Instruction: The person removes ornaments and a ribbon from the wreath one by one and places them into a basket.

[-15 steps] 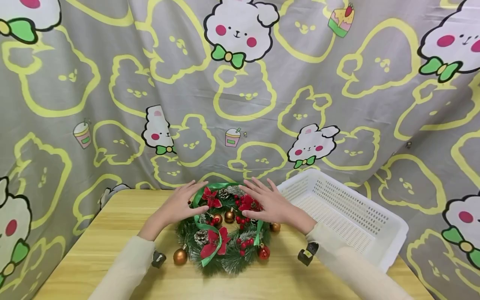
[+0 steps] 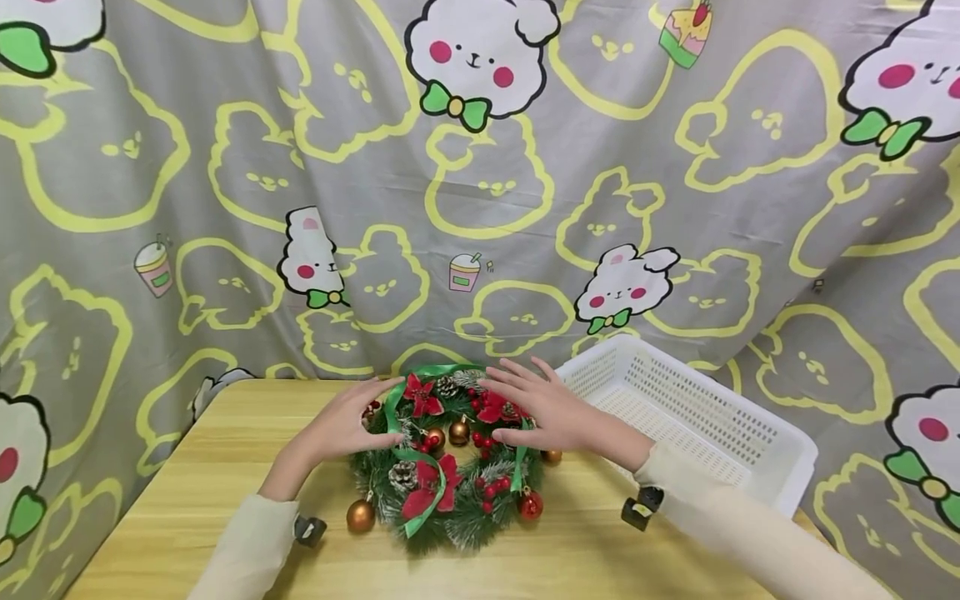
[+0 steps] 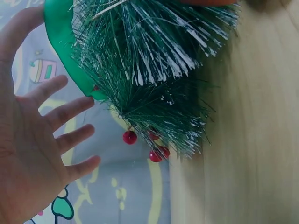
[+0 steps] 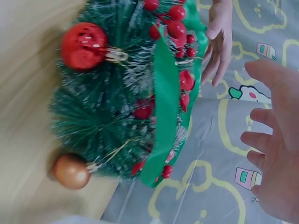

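Note:
A green Christmas wreath (image 2: 468, 531) lies on the table with red poinsettia flowers (image 2: 437, 490), pine cones (image 2: 402, 475), berries and small gold baubles. Green ribbon (image 4: 167, 102) winds over it. My left hand (image 2: 341, 427) hovers over its left side with fingers spread; in the left wrist view, the palm is empty. Above the right side is my right hand (image 2: 551, 410), its fingers extended and apart. The right wrist view shows that hand (image 4: 280, 144) clear of the ribbon and holding nothing. At the wreath's edge are a copper bauble (image 2: 361, 516) and a red bauble (image 2: 529, 504).
A white perforated plastic basket (image 2: 795, 462) stands to the right of the wreath, partly behind my right forearm. The wooden table (image 2: 202, 450) ends against a grey patterned curtain (image 2: 495, 275) at the back.
Both hands have drifted slightly outward, the left one to the left and lower, the right one to the right. The wreath and basket stay where they were.

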The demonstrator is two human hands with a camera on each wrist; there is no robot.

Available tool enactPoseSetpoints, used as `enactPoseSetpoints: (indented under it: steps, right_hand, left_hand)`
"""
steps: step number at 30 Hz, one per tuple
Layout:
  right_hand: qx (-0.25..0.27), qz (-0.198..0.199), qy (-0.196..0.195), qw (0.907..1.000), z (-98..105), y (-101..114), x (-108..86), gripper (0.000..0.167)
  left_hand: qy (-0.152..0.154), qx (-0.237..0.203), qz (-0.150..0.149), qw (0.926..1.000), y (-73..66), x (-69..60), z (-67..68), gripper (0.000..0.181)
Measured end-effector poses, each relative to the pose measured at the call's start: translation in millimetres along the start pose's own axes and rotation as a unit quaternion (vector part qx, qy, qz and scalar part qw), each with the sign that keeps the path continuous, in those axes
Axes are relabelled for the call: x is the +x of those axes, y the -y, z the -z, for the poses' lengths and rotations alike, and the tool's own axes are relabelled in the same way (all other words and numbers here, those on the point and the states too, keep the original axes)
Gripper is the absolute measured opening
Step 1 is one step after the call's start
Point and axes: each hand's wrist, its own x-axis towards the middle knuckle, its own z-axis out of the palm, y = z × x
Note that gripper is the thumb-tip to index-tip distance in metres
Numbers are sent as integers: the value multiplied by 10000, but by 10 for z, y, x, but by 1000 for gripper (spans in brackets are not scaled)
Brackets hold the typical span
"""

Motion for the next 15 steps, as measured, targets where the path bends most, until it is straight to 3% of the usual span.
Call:
enactPoseSetpoints:
  steps: [5, 15]
  right_hand:
    - [-41, 20, -195, 9998, -31, -3, -241, 74]
    - [-351, 301, -1117, 9927, -298, -48, -583, 71]
  left_hand:
    - [118, -66, -18, 9999, -44, -25, 23, 94]
    - [211, -34, -23, 9998, -84, -40, 97, 108]
